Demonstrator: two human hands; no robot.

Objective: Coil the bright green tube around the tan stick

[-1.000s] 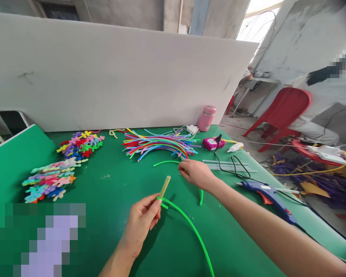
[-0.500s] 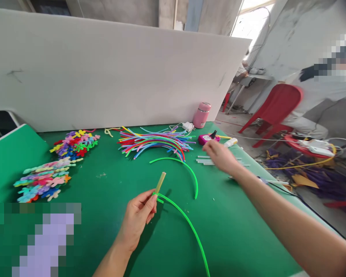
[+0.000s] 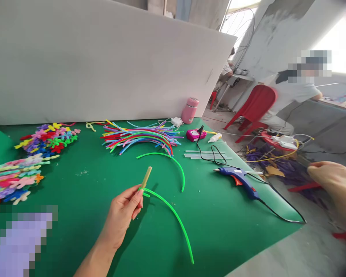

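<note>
My left hand (image 3: 121, 213) pinches a short tan stick (image 3: 146, 177) held upright over the green table (image 3: 213, 215). A bright green pipe cleaner (image 3: 173, 215) is wound on the stick just above my fingers and trails down to the right. A second green pipe cleaner (image 3: 173, 163) lies curved on the table behind it. My right hand (image 3: 336, 188) is off the table at the right edge of view, past the table's corner, fingers curled; nothing shows in it. A blue glue gun (image 3: 238, 180) lies between the two hands.
A heap of coloured pipe cleaners (image 3: 140, 138) lies at the back, and finished pipe-cleaner flowers (image 3: 47, 140) spread on the left. Clear glue sticks (image 3: 207, 155), a pink box (image 3: 196, 134), a pink bottle (image 3: 189, 110) and a black cord (image 3: 276, 206) are to the right. A person sits on a red chair (image 3: 255, 109).
My right hand left the curved green pipe cleaner, swept right across the glue sticks and went off the table's right side. The view swung right. My left hand kept hold of the stick.
</note>
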